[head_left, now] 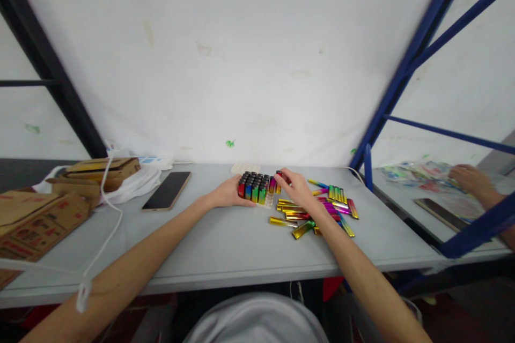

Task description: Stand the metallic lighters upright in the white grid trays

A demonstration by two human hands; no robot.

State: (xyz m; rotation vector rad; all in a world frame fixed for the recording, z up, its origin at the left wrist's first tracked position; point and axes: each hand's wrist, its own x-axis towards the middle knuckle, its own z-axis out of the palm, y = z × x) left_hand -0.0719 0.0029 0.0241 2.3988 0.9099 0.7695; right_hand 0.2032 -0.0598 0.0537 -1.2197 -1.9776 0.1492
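Observation:
Upright lighters (252, 188) with black tops and shiny coloured bodies stand packed in rows in a pale tray (269, 201) with holes. My left hand (230, 193) is closed round the left side of this block, thumb along the front. At the block's right end, my right hand (294, 186) pinches a dark red lighter (280, 176) near its top; the fingers partly hide it. Just below my right hand, a loose heap of metallic lighters (292, 215) in gold, pink, red, green and blue lies on the grey table (225, 241).
Another pale tray (245, 168) lies behind the block. A phone (167, 191), cardboard boxes (44, 222) and a white cable (105, 187) are on the left. Past the blue metal frame (386, 96), another person's hand (469, 179) rests by plastic bags (426, 174).

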